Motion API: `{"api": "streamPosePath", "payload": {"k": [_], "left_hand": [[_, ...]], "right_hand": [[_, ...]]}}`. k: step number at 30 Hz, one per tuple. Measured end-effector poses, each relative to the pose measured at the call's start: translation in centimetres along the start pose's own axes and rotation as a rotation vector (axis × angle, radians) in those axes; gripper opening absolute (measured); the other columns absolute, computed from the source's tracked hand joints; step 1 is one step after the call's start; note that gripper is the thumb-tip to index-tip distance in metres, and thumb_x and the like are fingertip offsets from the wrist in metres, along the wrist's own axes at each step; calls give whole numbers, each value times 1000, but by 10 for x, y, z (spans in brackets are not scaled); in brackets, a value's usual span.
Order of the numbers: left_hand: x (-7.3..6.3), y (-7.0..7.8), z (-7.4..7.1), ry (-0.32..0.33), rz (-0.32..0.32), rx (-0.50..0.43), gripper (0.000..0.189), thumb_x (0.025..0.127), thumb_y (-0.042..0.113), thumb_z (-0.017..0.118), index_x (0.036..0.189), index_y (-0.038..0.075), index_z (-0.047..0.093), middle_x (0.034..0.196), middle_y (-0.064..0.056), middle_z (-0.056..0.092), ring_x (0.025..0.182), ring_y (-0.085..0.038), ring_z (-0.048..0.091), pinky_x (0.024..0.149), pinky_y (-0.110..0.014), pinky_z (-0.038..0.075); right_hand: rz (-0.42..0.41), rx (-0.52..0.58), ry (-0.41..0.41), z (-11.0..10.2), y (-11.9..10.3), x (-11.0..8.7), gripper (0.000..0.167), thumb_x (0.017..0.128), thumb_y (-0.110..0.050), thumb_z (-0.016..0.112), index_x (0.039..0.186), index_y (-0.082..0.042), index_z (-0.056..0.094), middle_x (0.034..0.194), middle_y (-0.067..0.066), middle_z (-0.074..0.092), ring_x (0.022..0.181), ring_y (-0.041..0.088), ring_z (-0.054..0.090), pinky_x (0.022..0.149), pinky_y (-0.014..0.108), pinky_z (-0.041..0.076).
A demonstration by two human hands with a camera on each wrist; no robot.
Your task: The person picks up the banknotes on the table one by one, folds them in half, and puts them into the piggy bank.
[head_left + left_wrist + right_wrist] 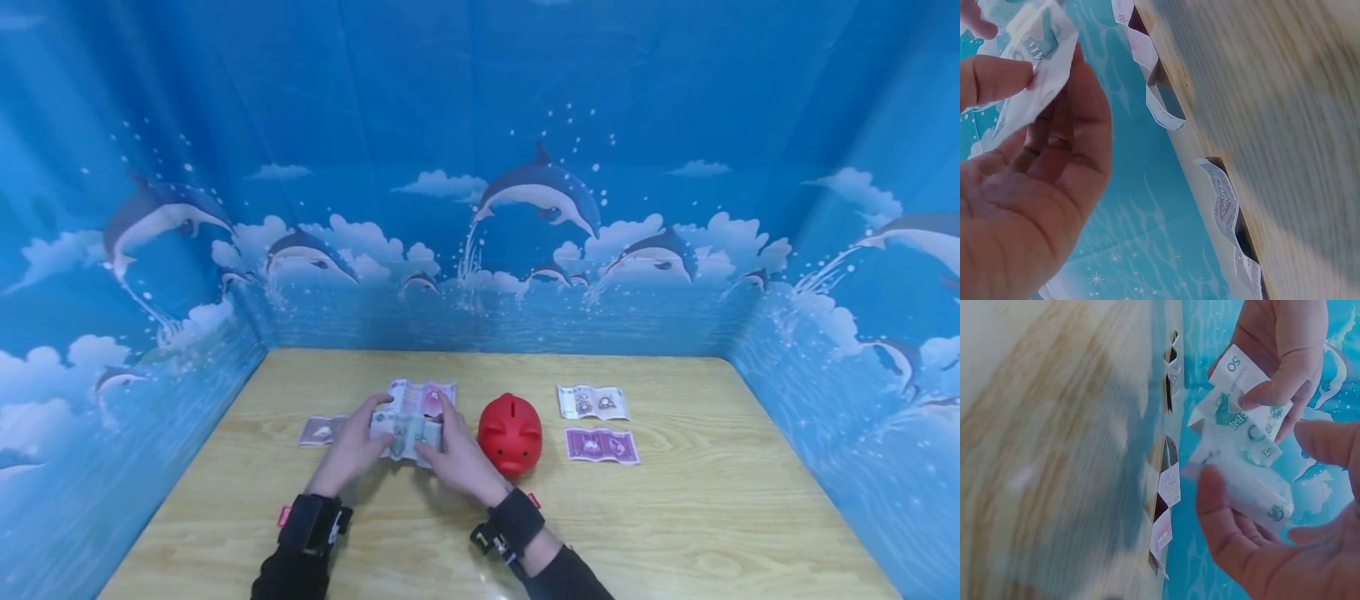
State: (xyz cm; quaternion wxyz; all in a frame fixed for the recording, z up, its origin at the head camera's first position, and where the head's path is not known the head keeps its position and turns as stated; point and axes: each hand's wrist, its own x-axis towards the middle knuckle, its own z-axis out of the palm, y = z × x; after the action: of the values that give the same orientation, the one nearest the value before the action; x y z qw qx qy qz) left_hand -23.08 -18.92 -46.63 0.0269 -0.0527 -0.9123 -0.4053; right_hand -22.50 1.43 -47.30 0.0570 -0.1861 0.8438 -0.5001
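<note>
A creased green-and-white banknote marked 50 is held up between both hands above the table. My left hand pinches one end, with the thumb on the face towards me and the fingers behind. My right hand has its fingers curled round the other end in the right wrist view; its thumb shows beside the note's edge. Behind the hands lies a wavy pale and pink banknote, partly hidden. A greyish banknote lies left of my left hand, which partly covers it.
Right of my right hand stands a red piggy bank with a slot on top. Further right, a pale banknote and a purple banknote lie on the wooden table. A blue dolphin-print curtain surrounds the table's back and sides.
</note>
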Motion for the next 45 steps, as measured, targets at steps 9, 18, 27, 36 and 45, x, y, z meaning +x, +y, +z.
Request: {"api": "streamPosePath", "payload": {"k": [9, 18, 27, 36, 45], "left_hand": [[2, 3, -1, 1, -51, 1, 65, 83, 5, 65, 144, 10, 43, 139, -27, 52, 102, -29, 60, 68, -29, 47], [2, 5, -1, 29, -17, -34, 59, 81, 4, 65, 138, 12, 50, 95, -12, 59, 69, -18, 51, 57, -27, 41], [2, 5, -1, 21, -2, -96, 44, 90, 13, 67, 132, 7, 54, 82, -4, 61, 73, -15, 57, 62, -26, 47], [1, 4, 1, 9, -7, -173, 43, 103, 43, 46, 113, 9, 69, 99, -8, 69, 88, -16, 64, 77, -35, 55], [0, 9, 2, -118, 39, -212, 33, 102, 22, 52, 127, 4, 63, 109, -10, 69, 97, -23, 65, 82, -39, 56]], "right_hand": [[-44, 77, 146, -1, -4, 2, 66, 92, -9, 66, 149, -21, 36, 125, 13, 63, 88, 9, 63, 71, 22, 53], [1, 30, 196, -1, -5, 3, 38, 89, -10, 71, 125, -15, 63, 98, 4, 67, 78, 7, 57, 65, 21, 49], [-21, 38, 219, 0, -3, 6, 37, 89, -9, 70, 125, -13, 64, 91, 4, 66, 72, 7, 55, 57, 20, 47], [-7, 40, 210, 1, -1, 5, 44, 92, -10, 67, 135, -16, 58, 84, 3, 64, 80, 10, 60, 59, 20, 49], [12, 102, 172, 1, 0, 7, 46, 93, -10, 65, 139, -14, 55, 99, 9, 69, 90, 14, 66, 61, 21, 55]]}}
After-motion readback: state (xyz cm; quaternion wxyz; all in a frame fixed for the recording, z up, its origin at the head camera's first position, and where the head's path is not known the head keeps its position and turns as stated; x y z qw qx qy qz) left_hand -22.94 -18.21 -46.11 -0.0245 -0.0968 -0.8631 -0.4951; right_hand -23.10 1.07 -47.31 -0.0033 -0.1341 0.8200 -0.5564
